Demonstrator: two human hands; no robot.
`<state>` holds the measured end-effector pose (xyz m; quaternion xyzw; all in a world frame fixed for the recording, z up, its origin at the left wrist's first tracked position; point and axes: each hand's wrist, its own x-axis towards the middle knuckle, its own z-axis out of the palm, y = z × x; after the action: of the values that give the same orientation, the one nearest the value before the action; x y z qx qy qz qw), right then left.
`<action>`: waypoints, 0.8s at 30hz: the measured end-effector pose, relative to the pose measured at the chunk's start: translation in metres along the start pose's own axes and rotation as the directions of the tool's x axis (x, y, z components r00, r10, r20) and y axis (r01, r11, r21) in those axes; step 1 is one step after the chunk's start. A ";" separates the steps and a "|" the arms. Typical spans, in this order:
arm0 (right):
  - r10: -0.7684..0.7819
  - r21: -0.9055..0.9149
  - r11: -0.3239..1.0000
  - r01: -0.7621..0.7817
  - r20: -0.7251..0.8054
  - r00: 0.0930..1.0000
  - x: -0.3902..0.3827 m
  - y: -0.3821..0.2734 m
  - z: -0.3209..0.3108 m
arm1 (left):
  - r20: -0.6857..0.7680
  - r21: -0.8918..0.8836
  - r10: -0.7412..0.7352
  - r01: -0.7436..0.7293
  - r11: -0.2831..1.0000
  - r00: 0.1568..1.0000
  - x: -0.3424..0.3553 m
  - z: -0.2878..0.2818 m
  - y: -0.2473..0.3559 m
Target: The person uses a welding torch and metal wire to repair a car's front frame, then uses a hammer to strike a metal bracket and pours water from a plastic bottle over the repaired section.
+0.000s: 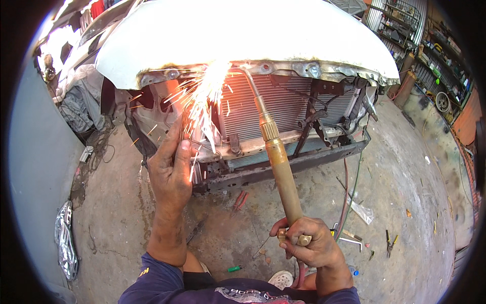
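My right hand [314,242] is wrapped round the valve end of a brass gas torch [283,177]. The torch points up and away, its bent tip at the front edge of a white car hood [243,38]. Bright glare and a spray of sparks [205,104] burst from that edge and fall toward my left hand [171,169]. That hand is raised left of the torch, thumb against the fingers. Glare and sparks cover the fingertips, so what they grip is unclear. Behind the torch tip shows the car's exposed radiator [268,104].
A bare lower crossbar [283,169] spans the car's front. Red-handled pliers [240,201], a green object [234,268] and yellow-handled pliers [391,243] lie on the concrete floor. Hoses [348,202] run on the right. Shelves [440,61] with parts stand at the far right.
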<state>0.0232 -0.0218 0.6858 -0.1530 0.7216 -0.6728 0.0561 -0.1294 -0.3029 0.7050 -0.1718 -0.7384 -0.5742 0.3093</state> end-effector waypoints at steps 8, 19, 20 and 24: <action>-0.026 -0.021 0.999 0.026 0.003 1.000 0.001 0.003 -0.001 | -0.057 -0.086 -0.095 0.090 0.992 0.994 -0.001 0.006 -0.002; -0.029 -0.038 0.999 0.030 0.008 1.000 -0.001 0.004 -0.003 | -0.034 -0.085 -0.066 0.063 0.994 0.997 0.002 0.010 -0.003; -0.035 -0.046 0.998 0.036 0.015 0.999 0.000 0.004 -0.004 | -0.030 -0.088 -0.061 0.059 0.994 0.998 0.001 0.009 -0.003; -0.033 -0.039 0.999 0.033 0.013 0.999 -0.001 0.004 -0.004 | -0.034 -0.069 -0.061 0.059 0.996 0.998 0.000 0.007 -0.001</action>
<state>0.0221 -0.0173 0.6819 -0.1702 0.7316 -0.6585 0.0464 -0.1318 -0.2964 0.7038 -0.1494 -0.7175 -0.6109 0.2994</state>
